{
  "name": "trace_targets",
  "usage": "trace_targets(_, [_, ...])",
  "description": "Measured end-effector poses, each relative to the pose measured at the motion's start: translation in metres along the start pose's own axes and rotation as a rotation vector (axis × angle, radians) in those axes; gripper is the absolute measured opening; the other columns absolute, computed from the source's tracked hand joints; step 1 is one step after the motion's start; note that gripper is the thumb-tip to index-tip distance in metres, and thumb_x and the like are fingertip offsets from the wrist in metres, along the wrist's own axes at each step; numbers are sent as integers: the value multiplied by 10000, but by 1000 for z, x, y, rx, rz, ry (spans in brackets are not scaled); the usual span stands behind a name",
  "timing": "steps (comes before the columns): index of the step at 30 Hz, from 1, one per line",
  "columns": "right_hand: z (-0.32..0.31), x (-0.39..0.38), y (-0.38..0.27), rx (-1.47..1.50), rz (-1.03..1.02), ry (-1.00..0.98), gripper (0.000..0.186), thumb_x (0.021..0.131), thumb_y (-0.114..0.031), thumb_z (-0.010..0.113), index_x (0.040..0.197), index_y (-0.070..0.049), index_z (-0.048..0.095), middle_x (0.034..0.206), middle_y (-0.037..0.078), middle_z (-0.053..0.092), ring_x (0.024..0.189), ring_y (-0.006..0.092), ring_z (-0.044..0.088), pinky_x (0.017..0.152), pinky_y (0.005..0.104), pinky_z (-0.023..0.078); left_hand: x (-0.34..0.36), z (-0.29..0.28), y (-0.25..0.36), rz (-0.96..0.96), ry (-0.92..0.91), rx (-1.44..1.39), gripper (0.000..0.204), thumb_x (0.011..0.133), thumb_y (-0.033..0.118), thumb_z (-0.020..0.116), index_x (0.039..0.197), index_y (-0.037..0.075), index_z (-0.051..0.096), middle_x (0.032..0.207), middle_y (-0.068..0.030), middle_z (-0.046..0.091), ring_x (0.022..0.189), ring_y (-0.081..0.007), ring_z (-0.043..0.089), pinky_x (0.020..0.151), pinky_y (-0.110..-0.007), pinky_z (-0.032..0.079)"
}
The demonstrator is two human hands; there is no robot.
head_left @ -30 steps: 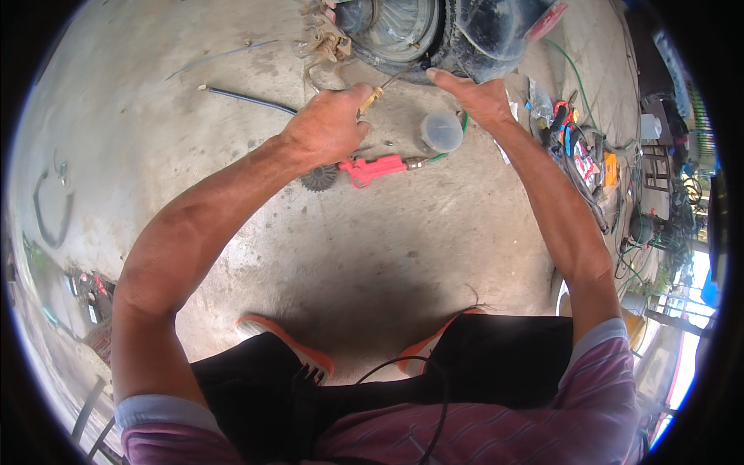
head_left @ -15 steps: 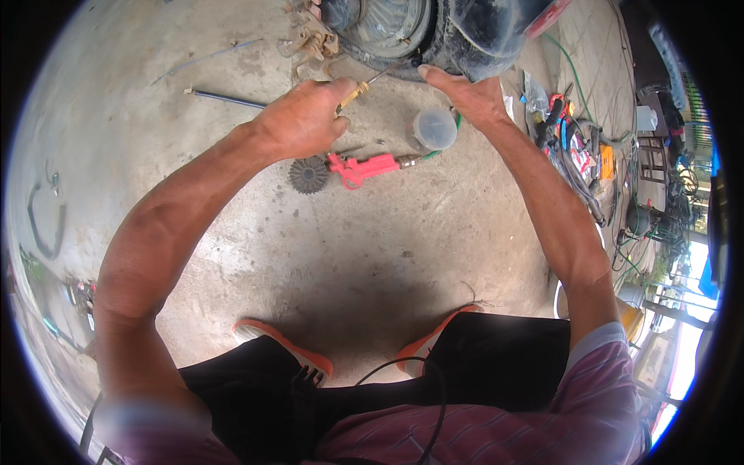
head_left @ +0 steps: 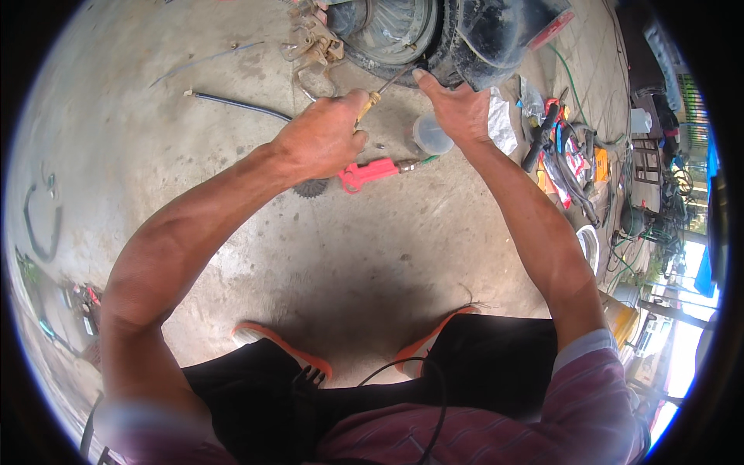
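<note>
My left hand point(head_left: 325, 138) is closed around the yellowish handle of a screwdriver point(head_left: 370, 102). The thin shaft slants up and right, its tip at the lower edge of a black tyre point(head_left: 380, 70). My right hand point(head_left: 463, 112) grips that tyre's near edge beside the tip, thumb extended; its other fingers are partly hidden. The tyre surrounds a dusty metal wheel point(head_left: 399, 31). Below my left hand lie a red air blow gun point(head_left: 370, 174) and a dark toothed gear point(head_left: 311, 187), partly covered by the wrist. A clear round plastic tub point(head_left: 431, 136) is beside my right hand.
A black hose point(head_left: 240, 105) lies on the concrete floor at left. Rusty metal parts point(head_left: 314, 43) sit left of the tyre, a black dusty guard point(head_left: 496, 43) to its right. Packets and tools point(head_left: 570, 155) are heaped at the right, near a green hose point(head_left: 572, 74).
My left hand has shifted right and down with the screwdriver, whose shaft now points more steeply upward. My right hand has moved slightly left, baring a white sheet beside it.
</note>
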State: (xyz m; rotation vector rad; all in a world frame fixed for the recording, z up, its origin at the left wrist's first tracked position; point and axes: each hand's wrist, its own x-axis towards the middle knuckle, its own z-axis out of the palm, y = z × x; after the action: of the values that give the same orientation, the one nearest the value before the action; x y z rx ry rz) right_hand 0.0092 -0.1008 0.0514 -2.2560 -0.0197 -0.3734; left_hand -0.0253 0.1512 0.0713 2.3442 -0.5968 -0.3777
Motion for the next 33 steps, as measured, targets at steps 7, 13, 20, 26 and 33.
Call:
trace_targets(7, [-11,4,-3,-5,-26,-74,373,917,-302,840,1098,15,761,982,67,793,853,226,716,862,386,554,-7,16,26,-116,28,-156,437,962,158,637,1300,-80,493,919,-332,705,898,-500,725,809,-535,574])
trace_targets(13, [-19,9,-3,59,-151,-10,402,893,-278,869,1099,45,746,1042,99,782,908,199,708,876,374,558,-19,-4,49,-194,-26,-192,557,1012,256,621,1425,-73,446,948,-275,722,896,-412,752,812,-498,571])
trace_targets(20, [-19,10,-2,-49,-52,-56,426,883,-286,878,1081,65,740,1001,102,774,878,177,678,850,381,566,-62,-3,60,-210,66,-278,682,1021,313,642,1547,-35,382,1032,-261,724,990,-363,742,915,-452,549])
trace_targets(26, [-15,13,7,56,-199,36,511,824,-392,852,909,97,728,790,199,751,702,300,693,736,434,575,-52,-28,62,-182,64,-119,676,983,250,665,1577,48,415,1077,-262,719,1004,-390,719,927,-451,547])
trace_targets(33, [-17,12,-2,-12,-52,-49,480,829,-362,859,936,88,730,854,176,765,752,246,683,769,408,575,-43,-34,46,-130,109,-82,664,971,236,661,1583,109,437,1092,-249,724,1008,-388,717,933,-466,548])
